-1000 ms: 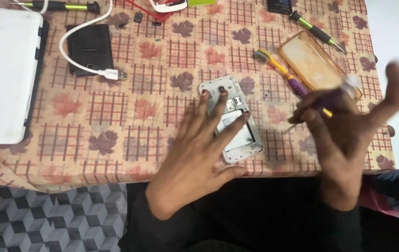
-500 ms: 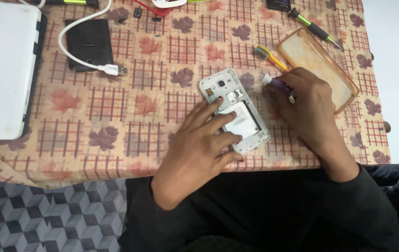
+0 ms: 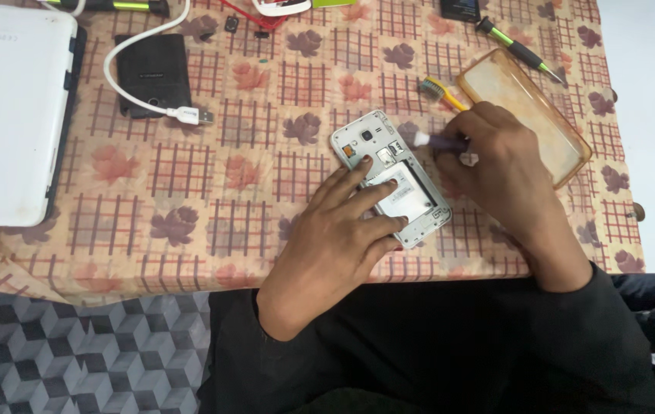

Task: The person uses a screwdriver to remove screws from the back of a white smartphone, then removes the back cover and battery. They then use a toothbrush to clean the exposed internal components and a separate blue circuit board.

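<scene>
A white phone lies back-up with its cover off on a patterned tablecloth. My left hand rests flat on its lower half, fingers spread over the battery bay. My right hand grips a purple screwdriver, whose white tip sits just right of the phone's upper edge. A yellow toothbrush lies just above my right hand.
A clear orange-tinted phone case lies right of my right hand. A green-handled screwdriver sits above it. A black device with a white cable lies upper left, a white tablet at far left. The table's front edge is near.
My right hand came down from in front of the camera to the table beside the phone with the screwdriver. My left hand stayed on the phone.
</scene>
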